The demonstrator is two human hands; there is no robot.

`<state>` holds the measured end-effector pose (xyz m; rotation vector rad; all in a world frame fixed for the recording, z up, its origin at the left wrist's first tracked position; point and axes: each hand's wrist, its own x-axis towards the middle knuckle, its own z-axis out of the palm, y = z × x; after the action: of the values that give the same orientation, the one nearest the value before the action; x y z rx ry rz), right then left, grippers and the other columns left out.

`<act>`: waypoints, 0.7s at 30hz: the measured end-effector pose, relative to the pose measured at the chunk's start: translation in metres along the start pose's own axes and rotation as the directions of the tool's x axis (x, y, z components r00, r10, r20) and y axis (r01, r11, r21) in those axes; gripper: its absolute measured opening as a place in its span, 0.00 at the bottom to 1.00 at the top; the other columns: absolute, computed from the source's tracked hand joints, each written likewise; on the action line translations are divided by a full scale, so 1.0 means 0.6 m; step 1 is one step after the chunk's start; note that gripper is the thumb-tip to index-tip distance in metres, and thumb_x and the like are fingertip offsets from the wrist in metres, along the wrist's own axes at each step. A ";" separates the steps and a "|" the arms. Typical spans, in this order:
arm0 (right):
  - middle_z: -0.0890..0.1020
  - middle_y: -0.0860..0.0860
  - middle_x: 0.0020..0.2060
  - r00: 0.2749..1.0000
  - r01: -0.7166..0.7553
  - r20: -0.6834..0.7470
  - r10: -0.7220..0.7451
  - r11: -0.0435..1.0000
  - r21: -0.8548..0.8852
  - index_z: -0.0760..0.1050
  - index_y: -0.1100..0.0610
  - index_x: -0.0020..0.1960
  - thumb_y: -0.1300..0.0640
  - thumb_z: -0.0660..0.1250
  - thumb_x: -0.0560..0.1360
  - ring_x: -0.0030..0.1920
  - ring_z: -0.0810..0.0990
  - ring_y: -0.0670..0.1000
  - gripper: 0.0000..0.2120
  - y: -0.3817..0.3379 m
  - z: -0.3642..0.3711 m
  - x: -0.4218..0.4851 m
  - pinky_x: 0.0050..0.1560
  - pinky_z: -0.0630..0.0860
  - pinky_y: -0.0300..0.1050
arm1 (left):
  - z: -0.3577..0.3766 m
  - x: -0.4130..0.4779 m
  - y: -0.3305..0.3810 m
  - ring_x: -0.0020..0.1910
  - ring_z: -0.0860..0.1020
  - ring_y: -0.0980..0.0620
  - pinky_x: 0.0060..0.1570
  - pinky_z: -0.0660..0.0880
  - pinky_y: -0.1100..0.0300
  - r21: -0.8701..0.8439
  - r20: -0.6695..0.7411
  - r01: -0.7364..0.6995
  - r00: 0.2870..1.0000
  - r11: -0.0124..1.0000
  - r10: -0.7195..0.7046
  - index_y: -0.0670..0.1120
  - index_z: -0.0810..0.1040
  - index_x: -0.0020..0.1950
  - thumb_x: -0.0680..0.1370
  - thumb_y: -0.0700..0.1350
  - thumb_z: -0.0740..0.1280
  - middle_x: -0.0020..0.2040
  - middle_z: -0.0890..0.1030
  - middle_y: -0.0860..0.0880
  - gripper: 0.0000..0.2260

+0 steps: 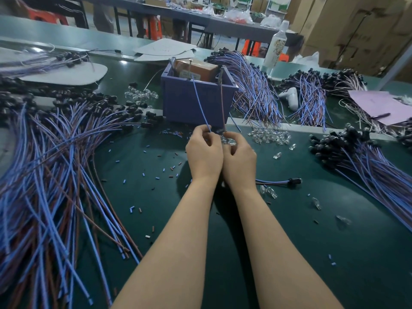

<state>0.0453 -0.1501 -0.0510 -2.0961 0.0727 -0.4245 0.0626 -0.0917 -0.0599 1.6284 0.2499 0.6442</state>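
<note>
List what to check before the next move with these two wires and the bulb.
1. Grip of left hand on blue wire: ok, pinched.
2. Grip of right hand on brown wire: ok.
3. Seat of clear bulb between the hands: ok, partly hidden.
4. Wire ends joined to the bulb: cannot tell, hidden in the hands.
5. Both wires reach the purple box: ok.
6. Stock of spare bulbs close by: ok.

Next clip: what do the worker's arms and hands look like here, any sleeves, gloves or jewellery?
The left forearm and right forearm are bare down to the frame's bottom edge; no sleeve shows. The left hand and right hand are ungloved, with no watch, bracelet or ring visible on the sides facing the camera, and no tape or markings.
</note>
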 end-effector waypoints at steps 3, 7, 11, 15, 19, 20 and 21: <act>0.81 0.55 0.39 1.000 0.004 -0.003 -0.004 1.000 0.008 0.76 0.56 0.59 0.63 0.61 0.75 0.43 0.77 0.56 0.15 0.002 0.000 0.000 0.52 0.74 0.52 | 0.000 -0.001 0.001 0.44 0.75 0.52 0.39 0.66 0.74 -0.007 -0.005 0.002 1.000 1.000 -0.002 0.40 0.77 0.55 0.77 0.38 0.62 0.41 0.77 0.52 0.08; 0.82 0.56 0.40 1.000 -0.004 -0.005 0.004 1.000 0.014 0.77 0.56 0.59 0.63 0.62 0.75 0.41 0.75 0.53 0.14 0.003 0.000 0.001 0.51 0.74 0.51 | 0.000 -0.003 0.002 0.44 0.75 0.52 0.38 0.64 0.79 -0.008 -0.013 -0.010 1.000 1.000 0.010 0.41 0.76 0.54 0.77 0.37 0.62 0.40 0.76 0.54 0.07; 0.82 0.58 0.42 1.000 -0.002 -0.001 0.002 1.000 0.017 0.77 0.56 0.59 0.62 0.61 0.75 0.40 0.73 0.52 0.14 0.004 0.000 0.001 0.50 0.74 0.51 | 0.001 -0.003 0.001 0.44 0.75 0.52 0.38 0.64 0.79 -0.016 -0.008 -0.015 1.000 1.000 0.015 0.42 0.75 0.53 0.77 0.38 0.62 0.38 0.74 0.58 0.06; 0.83 0.58 0.43 1.000 -0.008 0.009 0.007 1.000 0.013 0.77 0.56 0.59 0.63 0.60 0.75 0.40 0.73 0.52 0.15 0.004 0.000 0.001 0.49 0.73 0.50 | 0.001 -0.003 0.000 0.43 0.75 0.52 0.37 0.65 0.76 -0.021 -0.007 -0.023 1.000 1.000 0.023 0.45 0.73 0.49 0.77 0.38 0.62 0.38 0.74 0.57 0.03; 0.83 0.58 0.44 1.000 -0.012 0.010 0.012 1.000 0.009 0.77 0.56 0.59 0.63 0.60 0.75 0.40 0.74 0.52 0.15 0.004 0.000 0.002 0.48 0.73 0.49 | 0.000 -0.004 0.000 0.42 0.75 0.53 0.36 0.65 0.78 -0.022 0.001 -0.021 1.000 1.000 0.021 0.46 0.71 0.48 0.77 0.38 0.62 0.38 0.74 0.58 0.03; 0.83 0.58 0.44 1.000 -0.011 0.011 0.011 1.000 0.010 0.77 0.56 0.59 0.63 0.60 0.75 0.40 0.74 0.52 0.15 0.004 -0.001 0.002 0.48 0.73 0.48 | 0.000 -0.004 0.000 0.42 0.74 0.53 0.36 0.65 0.78 -0.023 0.002 -0.020 1.000 1.000 0.020 0.46 0.71 0.48 0.77 0.38 0.62 0.38 0.74 0.58 0.03; 0.83 0.59 0.44 1.000 -0.009 0.015 0.009 1.000 0.012 0.77 0.56 0.59 0.63 0.60 0.75 0.40 0.74 0.52 0.15 0.004 -0.001 0.001 0.48 0.73 0.48 | 0.000 -0.003 0.000 0.42 0.74 0.53 0.36 0.65 0.78 -0.024 0.001 -0.020 1.000 1.000 0.020 0.46 0.71 0.48 0.77 0.38 0.62 0.38 0.74 0.58 0.03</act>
<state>0.0463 -0.1518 -0.0527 -2.0862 0.0711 -0.4033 0.0612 -0.0930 -0.0607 1.6102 0.2246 0.6589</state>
